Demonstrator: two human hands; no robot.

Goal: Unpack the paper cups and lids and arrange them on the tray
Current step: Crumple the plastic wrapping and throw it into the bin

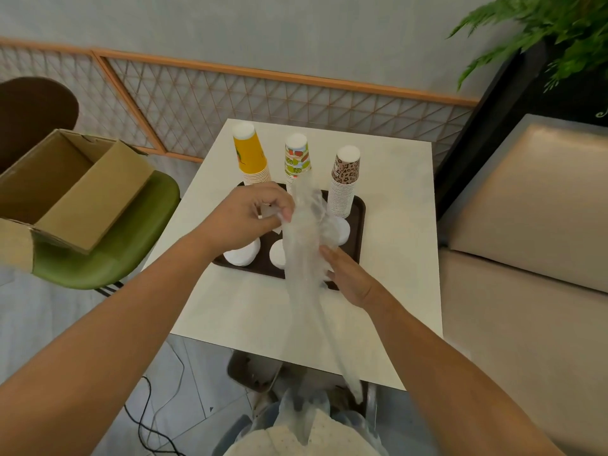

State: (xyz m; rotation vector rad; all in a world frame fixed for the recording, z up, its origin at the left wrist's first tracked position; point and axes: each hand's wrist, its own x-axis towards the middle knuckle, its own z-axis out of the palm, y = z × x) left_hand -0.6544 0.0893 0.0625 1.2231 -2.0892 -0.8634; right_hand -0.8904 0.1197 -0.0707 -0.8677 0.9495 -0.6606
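left hand [255, 213] is pinching clear plastic sleeve [302, 248] above tray [358, 212] | right hand [347, 276] is touching sleeve, fingers straight | leopard-print cup stack [343, 181] is standing upside-down on tray

View: one wide-angle head camera
Position: above the near edge of the table [394, 225]
Facing: forward and down, toward the wall [296, 28]
Nearness: close; tray [357, 225] at centre frame

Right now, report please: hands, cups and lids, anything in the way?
Left hand pinches clear plastic sleeve; right hand touches it. Three cup stacks and white lids on tray. Sleeve hangs across tray.
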